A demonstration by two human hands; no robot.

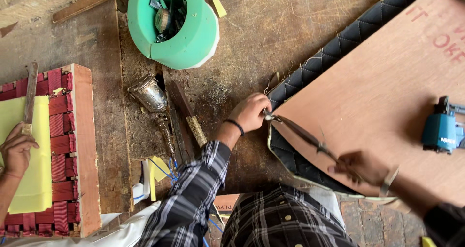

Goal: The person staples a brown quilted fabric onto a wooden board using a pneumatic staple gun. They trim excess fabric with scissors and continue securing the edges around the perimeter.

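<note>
A plywood board (387, 92) lies on black quilted fabric (339, 43) that folds up around its edges. My left hand (249, 112), with a black band on the wrist, pinches the fabric at the board's left corner. My right hand (361, 167), with a bracelet on the wrist, grips the handles of a long dark scissor-like tool (305, 138). The tool's tip reaches the same corner, right beside my left fingers. I cannot tell whether its jaws are biting the fabric.
A blue power stapler (441, 130) rests on the board at the right. A green bucket (193, 38) of metal parts and a metal spray-gun cup (147, 94) sit on the worn workbench. At the left, another person's hand (17, 150) holds a blade on yellow foam (29, 179) over a red-webbed wooden frame (85, 145).
</note>
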